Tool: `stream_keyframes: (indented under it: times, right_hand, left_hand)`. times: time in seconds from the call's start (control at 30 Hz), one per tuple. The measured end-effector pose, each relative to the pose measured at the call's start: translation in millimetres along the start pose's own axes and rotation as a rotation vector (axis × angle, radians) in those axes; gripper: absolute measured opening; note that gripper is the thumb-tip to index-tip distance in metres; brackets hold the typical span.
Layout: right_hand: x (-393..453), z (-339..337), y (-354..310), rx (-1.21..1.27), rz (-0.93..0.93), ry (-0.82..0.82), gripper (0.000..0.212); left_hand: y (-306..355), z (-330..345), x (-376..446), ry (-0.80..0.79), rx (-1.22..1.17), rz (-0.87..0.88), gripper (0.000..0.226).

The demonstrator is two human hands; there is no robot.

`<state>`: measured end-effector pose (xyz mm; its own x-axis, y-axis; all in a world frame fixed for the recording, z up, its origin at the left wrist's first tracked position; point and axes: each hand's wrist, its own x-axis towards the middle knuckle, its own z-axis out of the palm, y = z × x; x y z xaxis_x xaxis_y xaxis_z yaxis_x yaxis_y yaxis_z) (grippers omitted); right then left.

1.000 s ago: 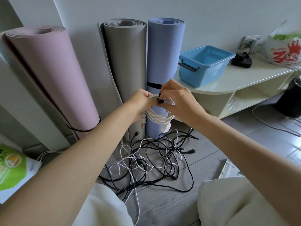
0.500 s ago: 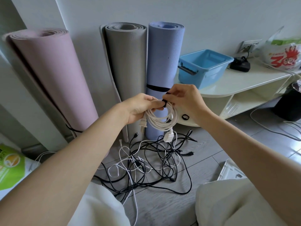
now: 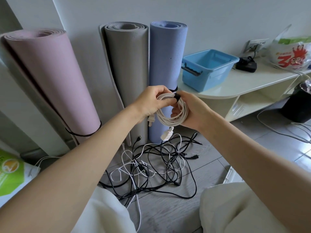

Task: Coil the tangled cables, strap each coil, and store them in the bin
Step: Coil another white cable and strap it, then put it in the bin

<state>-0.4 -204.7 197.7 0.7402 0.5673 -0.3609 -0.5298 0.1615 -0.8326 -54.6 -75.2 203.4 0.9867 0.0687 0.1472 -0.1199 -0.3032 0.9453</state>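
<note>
A white coiled cable (image 3: 170, 119) hangs in the air in front of the rolled mats, a black strap (image 3: 176, 98) wrapped round its top. My left hand (image 3: 149, 101) grips the coil's left side with curled fingers. My right hand (image 3: 190, 111) holds the right side, thumb by the strap and fingers through the loop. A white plug (image 3: 166, 134) dangles below. On the floor underneath lies a tangle of black and white cables (image 3: 158, 163). The blue bin (image 3: 208, 69) stands empty on the low white shelf unit (image 3: 239, 84) to the right.
Pink (image 3: 48, 81), grey (image 3: 129, 64) and blue (image 3: 168, 56) rolled mats lean on the wall behind. A black adapter (image 3: 246, 64) and a plastic bag (image 3: 292, 52) sit on the shelf. A black container (image 3: 297, 106) and loose cords are at right. A green package (image 3: 10, 174) lies left. My knees are below.
The strap has been closed round the coil's top. My right hand has slid from pinching the strap to holding the coil's right side. The coil hangs lower and more open toward me.
</note>
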Motion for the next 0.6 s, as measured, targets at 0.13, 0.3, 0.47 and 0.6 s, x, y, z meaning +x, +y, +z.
stream_keyframes:
  times: [0.13, 0.3, 0.47, 0.6]
  right_hand:
    - [4, -4, -3, -0.034, 0.021, 0.067, 0.028]
    - [3, -6, 1, -0.116, 0.093, 0.124, 0.036]
    - [1, -7, 1, -0.053, 0.028, 0.092, 0.027]
    - [-1, -4, -6, -0.273, -0.173, 0.141, 0.033]
  left_hand:
    - [-4, 6, 6, 0.007, -0.017, -0.052, 0.012]
    - [-13, 9, 4, -0.005, -0.078, -0.155, 0.019]
    - [-10, 6, 5, -0.032, -0.15, -0.131, 0.031]
    - [-6, 5, 9, 0.029, -0.175, -0.085, 0.02]
